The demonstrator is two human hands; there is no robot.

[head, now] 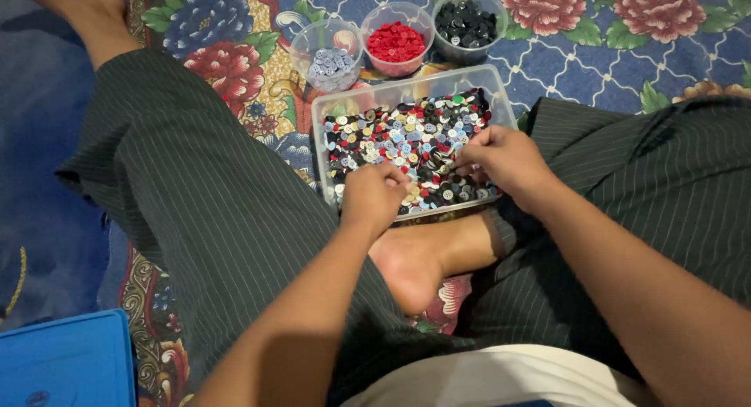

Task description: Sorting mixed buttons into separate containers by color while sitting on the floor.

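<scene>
On the flowered floor mat [594, 55] between my crossed legs I see the clear rectangular tub [501, 94] of mixed buttons [407, 141]; sorting by colour appears under way. My right hand [504, 158] pinches something small at the heap's right edge; my left hand [375, 196] curls loosely, fingertips in the buttons, grasping nothing I can confirm. Beyond stand three cups: grey-blue [330, 67], red [396, 41], black [467, 22]. Next, I judge, comes matching the pinched button to its cup.

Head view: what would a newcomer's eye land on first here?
The clear tray heaped with mixed buttons, centre, both hands, left hand and right hand, picking in it. Behind it, three cups hold sorted buttons: grey, red, black, on a floral mat.
</scene>
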